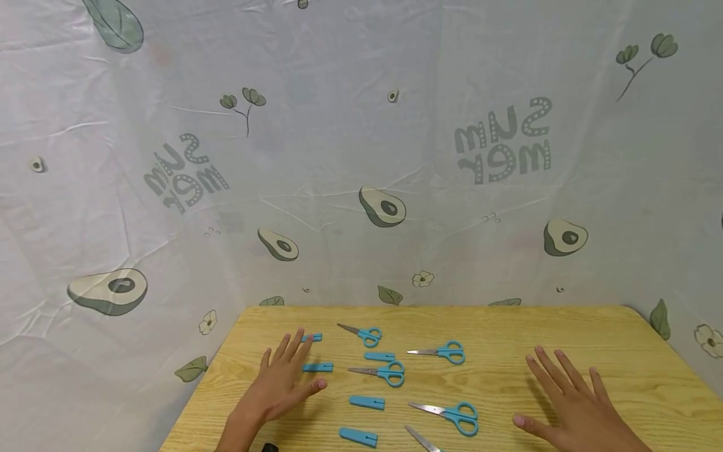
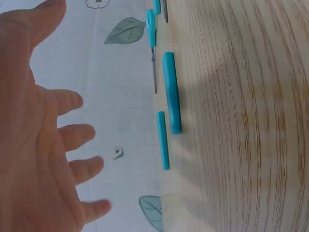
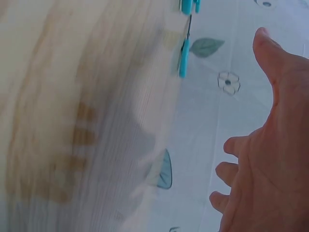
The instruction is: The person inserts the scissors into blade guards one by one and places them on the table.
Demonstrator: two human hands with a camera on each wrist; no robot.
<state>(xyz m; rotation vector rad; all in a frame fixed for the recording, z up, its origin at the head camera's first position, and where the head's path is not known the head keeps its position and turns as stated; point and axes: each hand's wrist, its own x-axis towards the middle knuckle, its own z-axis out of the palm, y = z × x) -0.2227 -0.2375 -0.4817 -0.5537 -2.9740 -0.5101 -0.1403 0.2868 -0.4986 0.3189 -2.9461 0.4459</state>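
My left hand (image 1: 285, 383), fingers spread, hovers over the left side of the table and holds nothing. It partly covers a blue scissor cover (image 1: 313, 338) at the back; another blue cover (image 1: 319, 367) lies by its thumb. Over the right side my right hand (image 1: 578, 408) is spread as well, with nothing in it. Between the hands lie several blue-handled scissors, among them the back pair (image 1: 369, 336), a right pair (image 1: 452, 353), a middle pair (image 1: 391, 373) and a front pair (image 1: 462, 417). The nearest scissors (image 1: 422, 438) are cut off by the frame's lower edge.
More blue covers lie in the middle: one behind the middle scissors (image 1: 380, 356), one farther forward (image 1: 367, 402) and one near the front (image 1: 358, 437). A small black object (image 1: 270, 447) shows at the bottom edge. A printed sheet (image 1: 339, 157) hangs behind the wooden table (image 1: 508, 326).
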